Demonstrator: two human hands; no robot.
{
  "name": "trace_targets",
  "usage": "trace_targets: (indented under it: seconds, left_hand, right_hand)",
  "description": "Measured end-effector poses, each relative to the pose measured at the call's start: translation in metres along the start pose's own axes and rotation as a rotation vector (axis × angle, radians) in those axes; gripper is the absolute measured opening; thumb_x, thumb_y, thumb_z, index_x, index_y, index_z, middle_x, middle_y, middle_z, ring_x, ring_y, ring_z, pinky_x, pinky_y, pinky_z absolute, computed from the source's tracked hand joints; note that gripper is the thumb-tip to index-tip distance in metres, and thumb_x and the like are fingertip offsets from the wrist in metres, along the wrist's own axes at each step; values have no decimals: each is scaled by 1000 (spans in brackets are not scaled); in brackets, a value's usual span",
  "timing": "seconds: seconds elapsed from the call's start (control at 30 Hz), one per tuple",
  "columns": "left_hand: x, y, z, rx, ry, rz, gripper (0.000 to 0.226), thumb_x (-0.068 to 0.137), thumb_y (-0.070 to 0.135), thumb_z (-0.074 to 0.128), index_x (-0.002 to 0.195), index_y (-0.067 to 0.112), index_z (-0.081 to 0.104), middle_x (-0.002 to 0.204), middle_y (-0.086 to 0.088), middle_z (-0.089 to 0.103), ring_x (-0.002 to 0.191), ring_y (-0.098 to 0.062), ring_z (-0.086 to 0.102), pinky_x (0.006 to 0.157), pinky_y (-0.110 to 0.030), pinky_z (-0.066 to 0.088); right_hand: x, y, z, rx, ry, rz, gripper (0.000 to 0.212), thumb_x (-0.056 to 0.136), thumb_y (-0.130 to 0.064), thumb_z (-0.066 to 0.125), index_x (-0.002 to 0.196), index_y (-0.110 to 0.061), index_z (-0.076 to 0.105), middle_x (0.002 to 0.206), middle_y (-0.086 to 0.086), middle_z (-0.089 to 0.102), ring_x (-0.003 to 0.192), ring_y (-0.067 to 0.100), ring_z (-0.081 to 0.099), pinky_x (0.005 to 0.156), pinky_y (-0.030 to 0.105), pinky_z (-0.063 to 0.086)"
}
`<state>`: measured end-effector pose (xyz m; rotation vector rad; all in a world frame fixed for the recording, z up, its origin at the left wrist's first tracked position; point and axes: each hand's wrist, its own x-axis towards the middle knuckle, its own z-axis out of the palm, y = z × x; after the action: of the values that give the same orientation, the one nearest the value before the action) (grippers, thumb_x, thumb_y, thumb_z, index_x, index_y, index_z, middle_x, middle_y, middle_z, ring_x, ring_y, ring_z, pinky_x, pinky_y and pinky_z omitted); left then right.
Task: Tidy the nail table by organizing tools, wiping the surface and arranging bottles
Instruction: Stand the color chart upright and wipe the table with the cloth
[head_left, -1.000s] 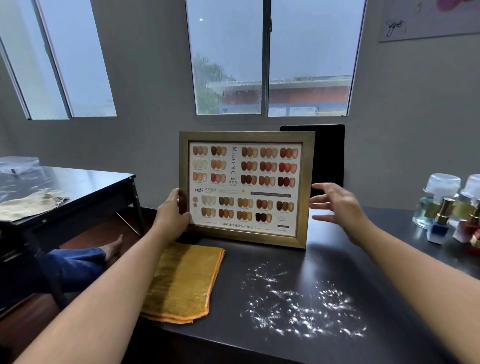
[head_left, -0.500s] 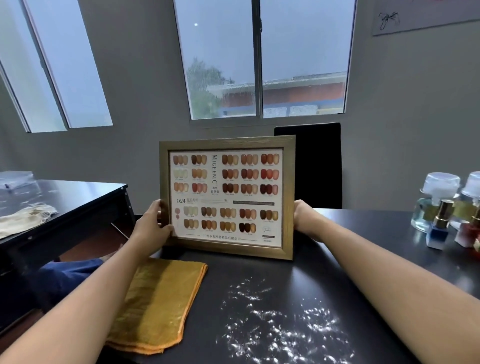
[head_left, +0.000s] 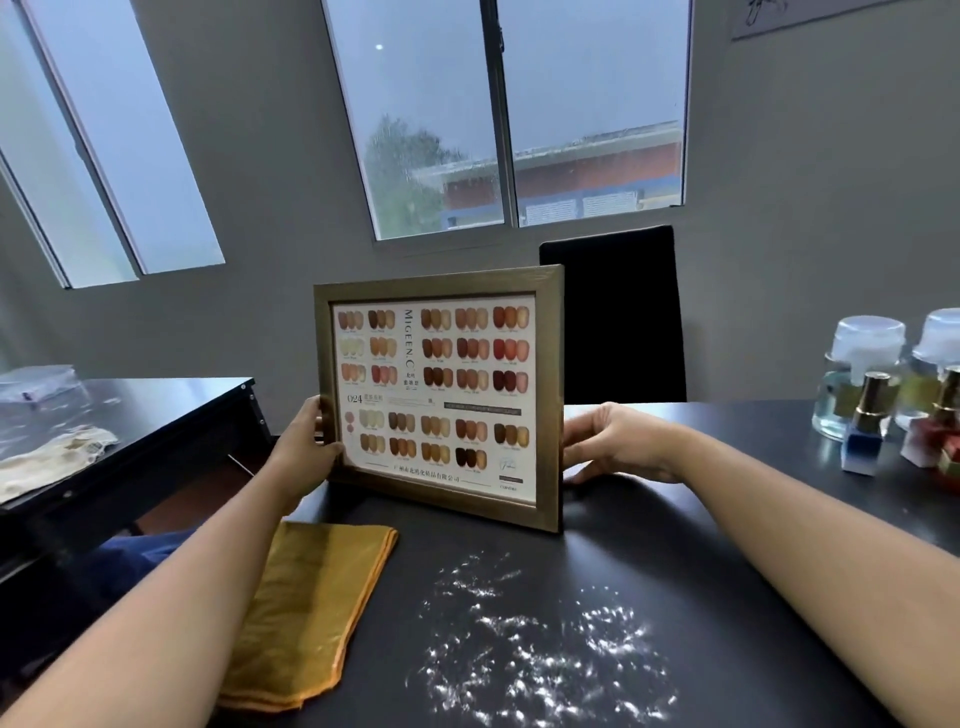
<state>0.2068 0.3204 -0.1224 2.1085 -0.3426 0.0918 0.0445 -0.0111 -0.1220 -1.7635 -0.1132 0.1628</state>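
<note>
A wood-framed nail colour chart (head_left: 439, 395) stands upright on the black nail table (head_left: 727, 525), its bottom edge on the surface. My left hand (head_left: 304, 449) grips the frame's left edge, thumb on the front. At the frame's right edge, my right hand (head_left: 621, 447) holds on with fingers curled toward the back. A folded yellow cloth (head_left: 311, 613) lies flat in front of the frame at the left. White dust (head_left: 540, 649) is scattered over the near middle of the table. Nail polish bottles, one blue (head_left: 865, 434) and one red (head_left: 935, 436), stand at the right.
Two clear jars with white caps (head_left: 862, 374) stand behind the polish bottles at the right edge. A black chair back (head_left: 618, 317) rises behind the table. A second dark table (head_left: 156, 415) at the left carries a pale rag (head_left: 47, 460) and a plastic bag (head_left: 36, 387).
My right hand came in from open air and took the frame's right edge. The frame now stands a little further right and turned, with both hands on it.
</note>
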Motion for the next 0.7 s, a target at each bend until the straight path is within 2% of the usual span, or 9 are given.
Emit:
trace_targets:
  seconds: [0.07,0.13,0.23,0.33,0.43,0.57,0.7]
  left_hand:
    - [4,6,9,-18,-21,8,53,87,-4,53,127,28,40,104,5,53,103,-23,57,72,-37,56]
    - [9,13,18,-46,-48,17,54,87,-4,52,128,28,39,101,8,53,98,-20,59,65,-31,54]
    - [14,24,32,-83,-87,24,55,86,-2,55,129,28,39,102,6,54,97,-19,58,70,-35,56]
    - [17,32,44,-91,-97,28,56,85,0,58,130,27,39,103,4,54,99,-22,58,81,-46,56]
    - [18,34,50,-106,-92,30,56,84,0,59,129,27,39,103,4,54,99,-24,59,82,-47,56]
    - [17,34,50,-123,-96,31,57,83,-1,60,128,28,39,105,2,54,101,-26,59,81,-48,56]
    - [17,34,51,-114,-93,36,56,84,-2,58,128,27,38,108,-2,54,105,-30,58,83,-52,55]
  right_hand:
    - [-10,-2,-4,-57,-7,25,27,83,0,67,109,1,68,109,17,70,102,27,67,85,37,56]
    - [-21,-3,-10,-119,12,32,22,82,-3,69,104,-7,72,107,11,72,100,21,68,89,38,55]
    - [-39,-4,-15,-198,71,16,17,80,-9,73,92,-21,75,100,0,75,92,11,70,82,29,57]
    - [-50,-4,-11,-234,138,-21,17,79,-13,76,93,-22,74,96,-3,75,87,8,70,75,23,57]
    - [-52,-3,1,-259,134,-42,17,75,-12,78,88,-22,73,81,-8,74,77,5,69,68,21,56]
    - [-45,-2,16,-359,173,-110,10,78,-12,76,81,-20,72,76,-2,73,73,12,67,66,22,57]
    - [-38,1,7,-434,274,-136,13,80,-5,73,77,-18,70,72,1,69,62,9,63,60,19,55]
